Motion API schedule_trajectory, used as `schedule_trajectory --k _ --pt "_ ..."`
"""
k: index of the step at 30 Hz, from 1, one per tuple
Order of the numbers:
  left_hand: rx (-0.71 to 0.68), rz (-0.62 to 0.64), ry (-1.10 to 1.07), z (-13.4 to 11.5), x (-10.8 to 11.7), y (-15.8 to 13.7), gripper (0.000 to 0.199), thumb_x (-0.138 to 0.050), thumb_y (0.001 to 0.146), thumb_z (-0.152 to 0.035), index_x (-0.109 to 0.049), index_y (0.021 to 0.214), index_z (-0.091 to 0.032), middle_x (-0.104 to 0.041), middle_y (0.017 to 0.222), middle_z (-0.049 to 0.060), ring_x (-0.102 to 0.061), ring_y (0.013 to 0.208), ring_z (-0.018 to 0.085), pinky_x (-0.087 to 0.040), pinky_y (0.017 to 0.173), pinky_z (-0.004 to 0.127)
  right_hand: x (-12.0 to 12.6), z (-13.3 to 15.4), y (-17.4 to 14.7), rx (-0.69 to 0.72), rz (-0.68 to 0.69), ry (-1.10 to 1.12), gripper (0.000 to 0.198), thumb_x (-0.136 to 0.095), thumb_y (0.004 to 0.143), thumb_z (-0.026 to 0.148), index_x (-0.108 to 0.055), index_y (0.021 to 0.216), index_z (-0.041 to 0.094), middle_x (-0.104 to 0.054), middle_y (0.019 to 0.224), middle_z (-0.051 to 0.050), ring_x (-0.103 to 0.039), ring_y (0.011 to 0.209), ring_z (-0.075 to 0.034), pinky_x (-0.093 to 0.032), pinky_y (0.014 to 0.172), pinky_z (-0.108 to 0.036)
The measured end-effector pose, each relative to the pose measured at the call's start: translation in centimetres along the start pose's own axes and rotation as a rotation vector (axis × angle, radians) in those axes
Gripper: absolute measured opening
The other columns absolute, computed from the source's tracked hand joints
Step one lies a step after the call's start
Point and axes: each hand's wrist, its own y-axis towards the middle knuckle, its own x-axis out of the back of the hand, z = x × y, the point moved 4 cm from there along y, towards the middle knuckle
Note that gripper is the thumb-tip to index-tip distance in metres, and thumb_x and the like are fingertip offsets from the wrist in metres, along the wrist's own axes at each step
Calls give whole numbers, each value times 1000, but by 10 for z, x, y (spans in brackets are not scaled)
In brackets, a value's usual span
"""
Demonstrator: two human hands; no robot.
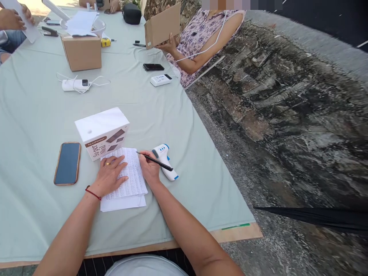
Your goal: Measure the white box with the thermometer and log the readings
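My left hand (113, 174) lies flat with fingers spread on a sheet of paper (134, 180) covered in rows of small handwriting. Under that sheet is more white paper (123, 204). A black pen (158, 161) is pinched in my right hand (149, 168), its tip by the paper's upper right edge. Right beside that hand rests a white and blue infrared thermometer (165, 161). A white box (102, 128) with a brown label stands just beyond my left fingers, at the top of the paper. To the left lies a phone (67, 163) in a brown case.
A cardboard box (83, 53) with papers on top stands farther back, near a yellow tape measure (105, 42). White devices (161, 79) and a black phone (153, 67) lie mid-table. On the right, a person holds a cardboard piece (163, 27); other people's hands show at the far end.
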Motion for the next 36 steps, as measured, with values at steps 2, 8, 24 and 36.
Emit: schedule_trajectory --k 2,8,24,36 --pt "-3 -18 -10 3 0 0 37 -58 92 -39 -61 125 -21 -54 145 10 -47 128 35 -36 103 56 1 0 1 30 4 -27 28 -50 84 44 -65 96 23 -69 87 -3 -62 79 -19 -52 78 -36" --pt "116 -265 -72 27 8 -2 33 -44 97 -37 -60 117 -16 -64 119 14 -58 114 29 -47 96 48 -6 -2 4 174 40 -138 34 -40 93 40 -60 114 23 -69 105 -7 -60 101 -23 -48 95 -42" --pt "419 -406 -381 59 12 -23 38 -40 93 -25 -55 127 -17 -51 145 14 -49 136 23 -37 118 48 -31 -9 6 519 443 -426 33 -51 87 29 -59 117 21 -66 117 -12 -56 116 -29 -39 105 -48" --pt "290 -327 -75 -51 -24 -145 44 -63 87 -37 -57 125 -18 -48 147 20 -47 137 33 -43 111 57 55 -25 -83 432 510 -187 39 -58 87 43 -58 122 24 -64 131 -13 -56 127 -29 -45 108 -52"
